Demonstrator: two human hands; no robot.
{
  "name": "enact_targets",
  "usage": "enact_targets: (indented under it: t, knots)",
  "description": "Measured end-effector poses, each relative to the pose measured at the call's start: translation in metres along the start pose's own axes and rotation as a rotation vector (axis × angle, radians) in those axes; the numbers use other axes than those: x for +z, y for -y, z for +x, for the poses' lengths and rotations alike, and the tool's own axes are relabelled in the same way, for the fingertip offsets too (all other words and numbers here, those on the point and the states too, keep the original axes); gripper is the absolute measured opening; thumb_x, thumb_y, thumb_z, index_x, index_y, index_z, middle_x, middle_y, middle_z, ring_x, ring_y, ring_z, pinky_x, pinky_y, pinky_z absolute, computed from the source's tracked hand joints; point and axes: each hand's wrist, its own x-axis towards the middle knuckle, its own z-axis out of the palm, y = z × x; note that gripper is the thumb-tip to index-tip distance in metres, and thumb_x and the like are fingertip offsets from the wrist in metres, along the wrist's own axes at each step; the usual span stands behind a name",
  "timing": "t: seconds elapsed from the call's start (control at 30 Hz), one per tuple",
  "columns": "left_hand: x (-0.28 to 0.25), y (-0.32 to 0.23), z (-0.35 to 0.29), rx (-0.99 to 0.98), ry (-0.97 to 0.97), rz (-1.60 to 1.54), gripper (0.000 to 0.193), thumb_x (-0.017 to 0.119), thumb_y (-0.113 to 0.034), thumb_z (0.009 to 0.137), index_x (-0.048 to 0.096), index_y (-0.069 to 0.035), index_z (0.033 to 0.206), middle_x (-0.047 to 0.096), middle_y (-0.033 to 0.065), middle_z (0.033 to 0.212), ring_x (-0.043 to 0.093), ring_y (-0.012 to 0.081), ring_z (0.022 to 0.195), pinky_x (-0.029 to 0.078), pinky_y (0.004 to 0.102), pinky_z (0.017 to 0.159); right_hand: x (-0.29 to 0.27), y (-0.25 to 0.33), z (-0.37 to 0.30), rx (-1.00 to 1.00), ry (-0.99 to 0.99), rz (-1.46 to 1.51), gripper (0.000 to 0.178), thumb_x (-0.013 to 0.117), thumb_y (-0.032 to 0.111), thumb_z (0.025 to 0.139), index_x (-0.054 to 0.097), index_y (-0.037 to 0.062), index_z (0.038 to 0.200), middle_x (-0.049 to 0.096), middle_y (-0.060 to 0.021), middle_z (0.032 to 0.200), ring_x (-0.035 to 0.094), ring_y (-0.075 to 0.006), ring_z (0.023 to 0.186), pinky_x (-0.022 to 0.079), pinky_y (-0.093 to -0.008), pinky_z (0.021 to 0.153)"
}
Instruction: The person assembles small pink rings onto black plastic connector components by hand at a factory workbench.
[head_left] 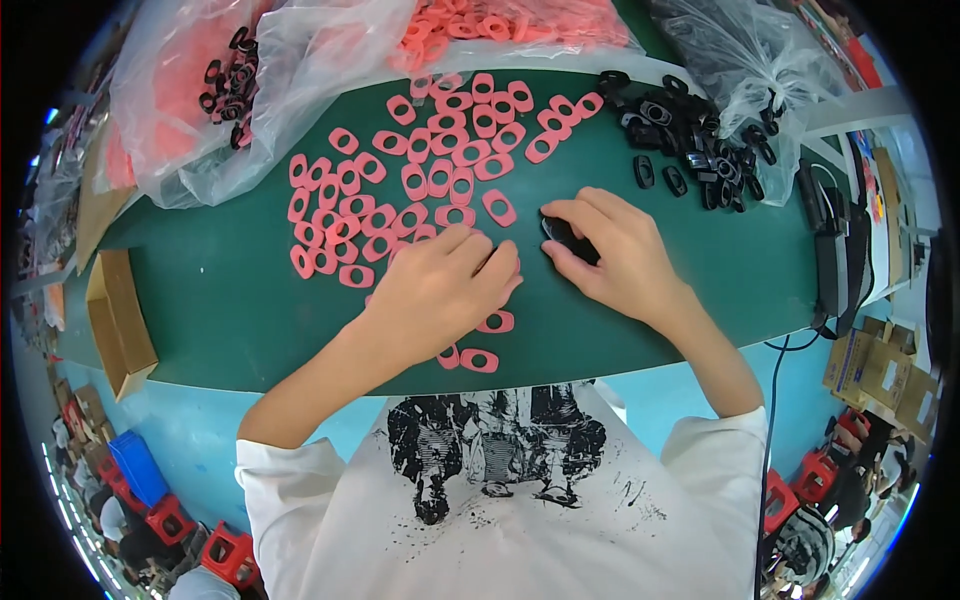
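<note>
The right hand is half curled, pinching a smooth black oval piece between thumb and fingers, and the left hand beside it is bent in tight, but I can't tell what it has hold of. Around the left hand lie many flat pink plastic rings on the green table, with a heap of small black oval parts farther off to the right.

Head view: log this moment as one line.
left hand: curled, contents unclear; right hand: holding black piece; pink rings: loose on green table; black parts: piled upper right
</note>
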Motion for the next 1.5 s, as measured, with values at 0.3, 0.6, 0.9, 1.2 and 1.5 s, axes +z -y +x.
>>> enact_targets:
  t: [0.3,0.6,0.9,1.2,1.5]
  knots:
    - [-0.013,0.010,0.008,0.006,0.220,-0.222,0.034,0.076,-0.020,0.075,0.059,-0.001,0.099,0.060,0.0087,0.077,0.064,0.0254,0.077,0.054,0.0359,0.062,-0.008,-0.002,0.000,0.045,0.076,0.117,0.036,0.077,0.006,0.075,0.065,0.0034,0.109,0.052,-0.0082,0.078,0.055,-0.0224,0.068,0.047,-0.0349,0.060]
    - [-0.014,0.027,0.019,0.140,0.274,-0.068,0.021,0.074,-0.014,0.077,0.063,-0.001,0.089,0.058,0.0099,0.088,0.065,0.0246,0.074,0.054,0.0347,0.061,-0.001,0.031,-0.023,-0.025,-0.017,0.047,0.033,0.075,0.002,0.073,0.067,0.0025,0.105,0.060,-0.0109,0.092,0.062,-0.0270,0.079,0.052,-0.0350,0.068]
    - [-0.024,0.032,0.008,0.071,0.187,-0.154,0.029,0.077,-0.013,0.071,0.063,-0.006,0.096,0.058,0.0056,0.098,0.062,0.0222,0.088,0.053,0.0339,0.063,0.008,0.061,-0.051,0.125,0.003,0.089,0.043,0.079,0.005,0.073,0.067,0.0022,0.114,0.056,-0.0090,0.083,0.055,-0.0197,0.063,0.046,-0.0312,0.054]
    - [-0.031,0.043,-0.004,0.043,0.297,-0.228,0.035,0.069,0.000,0.071,0.065,-0.009,0.105,0.057,0.0044,0.108,0.062,0.0223,0.095,0.053,0.0363,0.066,-0.026,0.052,-0.047,0.227,0.237,-0.005,0.056,0.083,0.014,0.066,0.065,0.0079,0.119,0.058,-0.0110,0.109,0.058,-0.0252,0.082,0.050,-0.0357,0.069]
    - [-0.027,0.049,-0.008,0.047,0.244,-0.229,0.026,0.073,-0.006,0.075,0.066,-0.007,0.100,0.056,0.0059,0.098,0.061,0.0232,0.095,0.053,0.0361,0.066,-0.002,0.050,-0.037,0.000,0.081,0.150,0.034,0.079,0.002,0.071,0.067,0.0016,0.102,0.064,-0.0101,0.100,0.063,-0.0269,0.077,0.053,-0.0346,0.065]
